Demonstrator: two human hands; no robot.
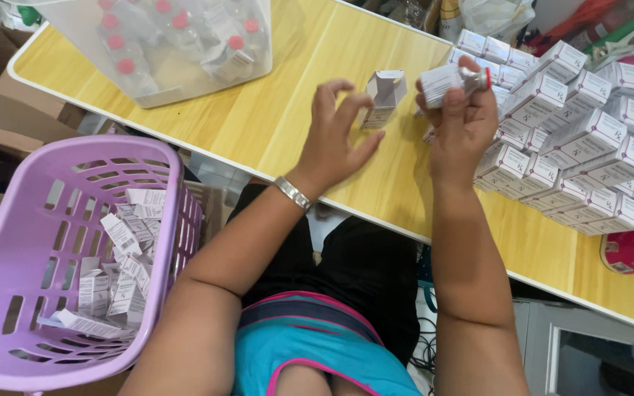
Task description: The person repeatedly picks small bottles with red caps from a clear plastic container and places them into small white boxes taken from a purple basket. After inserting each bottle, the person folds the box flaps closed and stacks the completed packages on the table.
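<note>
Yellow wooden table (pixel 280 117) carries a heap of small white cartons (pixel 581 125) along its right edge and a clear plastic bin of red-capped vials (pixel 177 44) at its far left corner. Right hand (pixel 464 121) pinches a red-capped vial wrapped in a leaflet (pixel 453 79). Left hand (pixel 335 136), fingers spread, hovers just beside an open upright carton (pixel 384 97) mid-table. Beside the near edge, a purple basket (pixel 9 242) holds folded leaflets (pixel 122 271).

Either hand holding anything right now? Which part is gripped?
The right hand holds a small vial wrapped in a folded leaflet, gripped around its body; the red cap end sticks out. The left hand holds nothing, fingers spread beside an open small carton.
</note>
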